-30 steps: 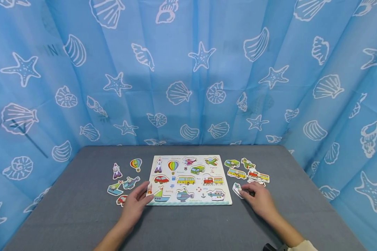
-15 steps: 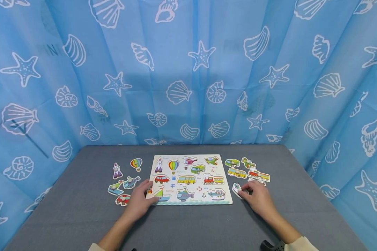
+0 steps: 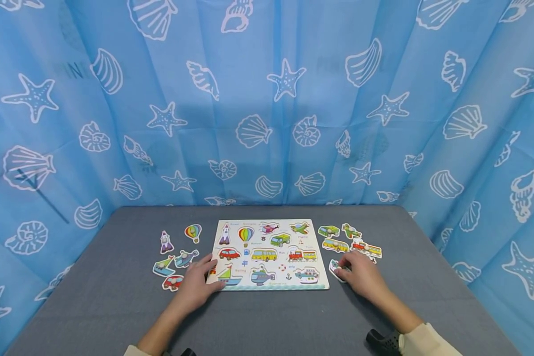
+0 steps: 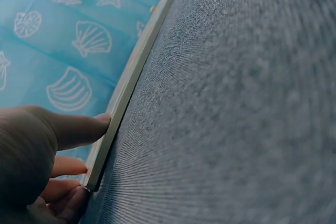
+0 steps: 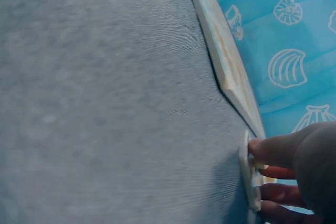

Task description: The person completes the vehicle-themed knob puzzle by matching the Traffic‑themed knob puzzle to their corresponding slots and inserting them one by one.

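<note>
A wooden puzzle board [image 3: 267, 254] with pictures of vehicles lies flat on the grey table. My left hand [image 3: 198, 284] holds its near left corner; in the left wrist view the thumb [image 4: 86, 129] presses the near edge and the other fingers lie round the corner. To the right of the board, my right hand [image 3: 360, 274] pinches a white ship puzzle piece [image 3: 335, 269], partly hidden by the fingers. In the right wrist view this ship piece [image 5: 249, 171] stands tilted between thumb and fingers, close to the board's corner.
Left of the board lie rocket [image 3: 165, 242], balloon [image 3: 193, 233], sailboat [image 3: 163, 267], submarine [image 3: 186, 258] and red car [image 3: 172, 282] pieces. On the right are truck [image 3: 329, 231], plane [image 3: 351, 231], bus [image 3: 335, 245] and train [image 3: 367, 248] pieces. A blue curtain [image 3: 267, 123] hangs behind.
My left hand has shifted slightly right onto the board's corner, and the red car piece shows more fully. My right hand has edged left and up over the ship piece, covering more of it.
</note>
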The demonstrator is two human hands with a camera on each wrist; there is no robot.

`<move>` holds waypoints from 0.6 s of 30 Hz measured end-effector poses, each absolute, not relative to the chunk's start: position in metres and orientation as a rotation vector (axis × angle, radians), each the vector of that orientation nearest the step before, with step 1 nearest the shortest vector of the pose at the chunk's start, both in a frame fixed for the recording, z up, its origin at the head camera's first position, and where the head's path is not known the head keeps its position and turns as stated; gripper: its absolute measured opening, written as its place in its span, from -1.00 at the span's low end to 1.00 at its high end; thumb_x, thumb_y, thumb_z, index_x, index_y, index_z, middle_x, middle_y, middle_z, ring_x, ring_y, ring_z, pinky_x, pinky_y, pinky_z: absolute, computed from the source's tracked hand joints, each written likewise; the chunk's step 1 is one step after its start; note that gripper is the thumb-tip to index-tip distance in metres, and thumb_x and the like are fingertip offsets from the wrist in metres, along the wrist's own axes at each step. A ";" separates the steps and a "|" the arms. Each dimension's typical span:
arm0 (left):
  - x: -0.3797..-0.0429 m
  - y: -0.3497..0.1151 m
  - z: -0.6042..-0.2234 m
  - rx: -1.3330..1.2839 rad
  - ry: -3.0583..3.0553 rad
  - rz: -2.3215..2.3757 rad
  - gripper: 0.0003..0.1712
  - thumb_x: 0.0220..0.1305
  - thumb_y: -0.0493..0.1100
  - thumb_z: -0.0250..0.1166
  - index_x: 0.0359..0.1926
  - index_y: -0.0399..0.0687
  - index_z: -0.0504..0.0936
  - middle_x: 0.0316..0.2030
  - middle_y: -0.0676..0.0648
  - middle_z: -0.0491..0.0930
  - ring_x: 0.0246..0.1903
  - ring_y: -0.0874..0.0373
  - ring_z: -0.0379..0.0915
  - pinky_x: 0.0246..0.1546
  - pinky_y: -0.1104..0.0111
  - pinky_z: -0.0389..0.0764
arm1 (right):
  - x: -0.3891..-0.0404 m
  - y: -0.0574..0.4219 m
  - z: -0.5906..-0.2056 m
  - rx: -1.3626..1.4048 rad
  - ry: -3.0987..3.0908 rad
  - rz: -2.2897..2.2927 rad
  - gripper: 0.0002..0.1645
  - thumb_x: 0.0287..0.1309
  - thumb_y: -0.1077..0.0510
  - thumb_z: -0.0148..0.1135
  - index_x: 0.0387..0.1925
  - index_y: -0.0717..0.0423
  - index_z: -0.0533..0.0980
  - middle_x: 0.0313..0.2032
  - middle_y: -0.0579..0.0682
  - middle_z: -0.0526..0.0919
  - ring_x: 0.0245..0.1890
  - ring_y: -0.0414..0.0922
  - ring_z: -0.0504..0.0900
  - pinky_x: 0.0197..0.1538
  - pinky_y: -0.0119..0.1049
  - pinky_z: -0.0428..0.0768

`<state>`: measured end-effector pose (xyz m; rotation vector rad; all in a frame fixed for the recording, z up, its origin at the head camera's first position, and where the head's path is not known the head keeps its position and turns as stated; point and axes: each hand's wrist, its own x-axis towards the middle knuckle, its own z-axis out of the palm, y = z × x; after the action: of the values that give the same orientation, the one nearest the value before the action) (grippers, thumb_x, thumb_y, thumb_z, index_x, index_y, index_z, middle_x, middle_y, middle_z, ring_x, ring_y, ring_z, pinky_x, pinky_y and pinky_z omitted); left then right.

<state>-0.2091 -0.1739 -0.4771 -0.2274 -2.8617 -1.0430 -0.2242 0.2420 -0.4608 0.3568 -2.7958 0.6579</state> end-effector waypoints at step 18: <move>-0.208 -0.175 -0.478 -0.269 -2.860 -0.971 -0.31 -0.01 -0.11 0.52 0.16 -0.29 0.57 0.25 -0.28 0.41 0.21 -0.25 0.28 0.17 -0.12 0.27 | -0.233 0.231 -0.432 0.360 -3.036 0.707 -0.76 -0.04 0.28 0.43 -0.55 0.07 0.47 -0.58 -0.13 0.44 -0.56 -0.16 0.36 -0.46 -0.23 0.33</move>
<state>-0.2077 -0.1750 -0.4779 -0.2694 -2.8602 -0.9712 -0.2329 0.2315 -0.4323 0.3598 -3.0358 0.7065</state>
